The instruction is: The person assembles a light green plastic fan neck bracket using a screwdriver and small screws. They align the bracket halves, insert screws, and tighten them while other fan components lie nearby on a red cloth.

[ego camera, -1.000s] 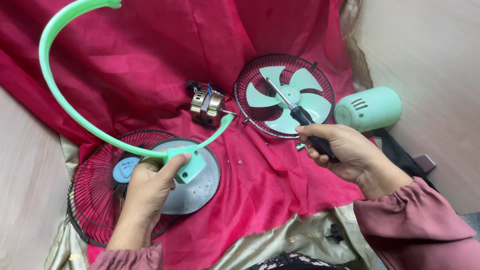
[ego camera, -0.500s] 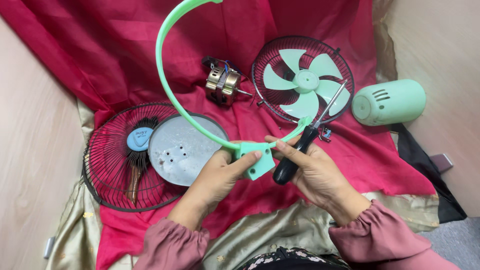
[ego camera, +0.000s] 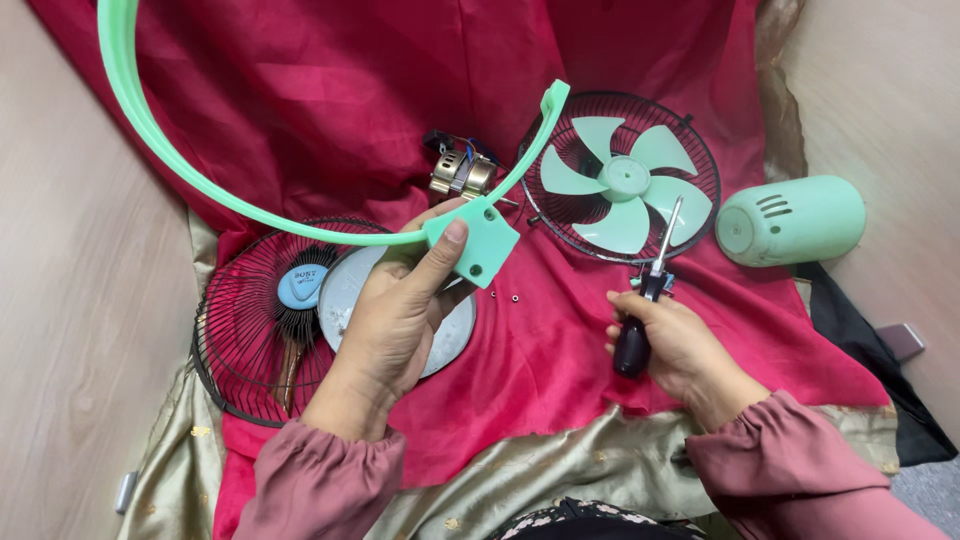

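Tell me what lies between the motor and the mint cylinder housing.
In the head view, between the motor and the mint housing lies a black wire grille holding the mint fan blade, all on red cloth.

Bright, even light from overhead fills the sharp, slightly wide-angle view, with soft shadows in the folds of the red cloth [ego camera: 330, 110], mild sheen on the round metal plate [ego camera: 450, 335], and no blur.
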